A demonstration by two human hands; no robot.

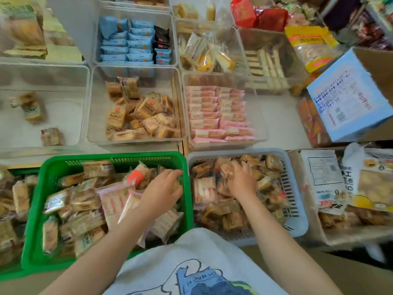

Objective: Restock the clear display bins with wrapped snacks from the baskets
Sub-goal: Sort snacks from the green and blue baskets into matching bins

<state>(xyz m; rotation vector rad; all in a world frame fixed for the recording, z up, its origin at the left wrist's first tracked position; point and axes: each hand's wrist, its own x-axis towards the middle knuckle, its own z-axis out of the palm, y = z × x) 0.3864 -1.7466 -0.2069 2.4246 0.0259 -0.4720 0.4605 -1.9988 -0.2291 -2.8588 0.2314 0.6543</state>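
Fingers [228, 170] of our right hand [242, 182] curl around a tan snack [225, 168] in the grey basket [297, 209]; left hand [163, 188] grip unclear; tan-snack bin [136, 69] lies ahead-left.

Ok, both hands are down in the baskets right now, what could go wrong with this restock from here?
1. The green plastic basket holds pink-wrapped snacks mixed among tan ones, so the left hand could send a wrong packet to a bin.
2. The right hand is digging into heaped packets in the grey plastic basket; some might spill over its rim.
3. The neat rows in the clear bin of pink packets could be disturbed by tossed snacks.
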